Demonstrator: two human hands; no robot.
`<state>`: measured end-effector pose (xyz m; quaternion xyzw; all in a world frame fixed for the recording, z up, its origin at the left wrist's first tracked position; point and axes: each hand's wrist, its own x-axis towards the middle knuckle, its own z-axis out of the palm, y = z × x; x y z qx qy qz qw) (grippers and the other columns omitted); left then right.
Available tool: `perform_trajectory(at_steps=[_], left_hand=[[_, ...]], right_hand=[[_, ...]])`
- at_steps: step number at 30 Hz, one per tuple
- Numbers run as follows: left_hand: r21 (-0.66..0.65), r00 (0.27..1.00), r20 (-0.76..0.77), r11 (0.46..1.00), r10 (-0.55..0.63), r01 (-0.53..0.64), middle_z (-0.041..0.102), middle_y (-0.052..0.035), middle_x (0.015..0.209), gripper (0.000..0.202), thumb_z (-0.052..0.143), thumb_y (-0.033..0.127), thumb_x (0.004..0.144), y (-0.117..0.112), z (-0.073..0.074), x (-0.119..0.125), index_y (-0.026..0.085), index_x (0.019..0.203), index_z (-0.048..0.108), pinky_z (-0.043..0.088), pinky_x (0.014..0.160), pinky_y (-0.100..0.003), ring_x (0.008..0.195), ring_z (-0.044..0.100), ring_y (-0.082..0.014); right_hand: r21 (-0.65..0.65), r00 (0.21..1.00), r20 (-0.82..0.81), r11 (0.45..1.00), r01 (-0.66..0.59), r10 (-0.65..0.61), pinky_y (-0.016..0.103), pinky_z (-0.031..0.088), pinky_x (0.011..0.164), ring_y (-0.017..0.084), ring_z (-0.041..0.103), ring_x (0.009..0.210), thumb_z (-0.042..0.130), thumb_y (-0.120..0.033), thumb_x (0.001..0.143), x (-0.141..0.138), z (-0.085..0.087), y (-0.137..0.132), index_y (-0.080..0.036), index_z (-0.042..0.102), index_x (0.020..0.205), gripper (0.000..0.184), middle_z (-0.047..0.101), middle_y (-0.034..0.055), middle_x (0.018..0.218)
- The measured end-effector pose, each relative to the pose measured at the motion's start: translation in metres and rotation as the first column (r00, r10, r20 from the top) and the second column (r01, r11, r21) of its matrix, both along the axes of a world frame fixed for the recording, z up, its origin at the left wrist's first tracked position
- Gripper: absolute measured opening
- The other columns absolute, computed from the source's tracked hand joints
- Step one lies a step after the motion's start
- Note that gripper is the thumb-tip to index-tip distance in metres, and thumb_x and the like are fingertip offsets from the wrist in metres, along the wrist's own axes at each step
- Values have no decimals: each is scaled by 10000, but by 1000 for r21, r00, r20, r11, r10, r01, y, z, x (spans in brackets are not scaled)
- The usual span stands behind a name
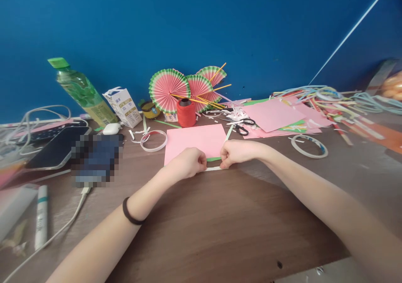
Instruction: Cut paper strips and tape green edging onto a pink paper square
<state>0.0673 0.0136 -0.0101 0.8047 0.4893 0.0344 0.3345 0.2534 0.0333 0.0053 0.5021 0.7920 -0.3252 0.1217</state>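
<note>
Between my hands a short strip of white tape [213, 168] is stretched, just in front of a pink sheet of paper [196, 139] that has a green edge. My left hand [190, 162] pinches the strip's left end. At the other end, my right hand [234, 152] pinches it too, fingers pressed together. A narrow pale green strip [229, 132] sticks out behind my right hand. Left of the sheet lies a roll of tape [153, 141]; a second tape roll [309, 146] lies farther right. Whether the strip touches the table cannot be made out.
Pleated watermelon-coloured paper fans [169, 91] and a red thread spool [186, 112] stand behind. Scissors [242, 129] lie near stacked pink paper [273, 114]. On the left are a green bottle [84, 94], a carton [124, 106], a phone [99, 159] with cable, and a marker [41, 218].
</note>
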Motion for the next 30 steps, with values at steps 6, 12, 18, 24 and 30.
perform_trajectory(at_steps=[6,12,18,24,30], left_hand=[[-3,1000,6,1000,2,-2,568,27,564,99,496,157,611,0,2,-1,169,604,594,341,496,-208,518,466,-99],[-22,1000,25,1000,10,-9,567,26,572,97,500,165,611,0,1,-3,167,609,597,342,490,-208,515,468,-99],[-21,1000,25,1000,9,-8,558,30,555,92,506,168,603,0,2,-4,165,603,598,333,487,-210,504,453,-95],[-20,1000,27,1000,7,-7,559,29,563,97,499,178,607,1,1,-3,166,605,594,336,493,-213,512,457,-97],[-33,1000,18,999,16,-16,554,30,559,92,508,185,600,1,0,-3,166,610,598,331,489,-214,508,453,-98]], right_hand=[[15,998,62,1000,11,-12,230,270,466,106,413,528,624,-420,622,2,5,-1,-173,555,582,259,491,-24,552],[-17,996,87,1000,-20,21,230,274,473,104,428,529,615,-353,631,13,10,3,-164,565,593,199,520,-17,568],[14,999,-17,1000,-27,27,228,283,483,103,436,532,572,-425,664,13,11,3,-174,587,593,261,541,-20,565],[44,997,71,999,8,-11,233,283,470,106,443,506,616,-434,635,7,5,3,-175,531,541,288,535,-20,526],[71,999,34,997,28,-30,224,267,448,94,413,478,614,-392,635,14,7,6,-171,514,529,265,500,-28,511]])
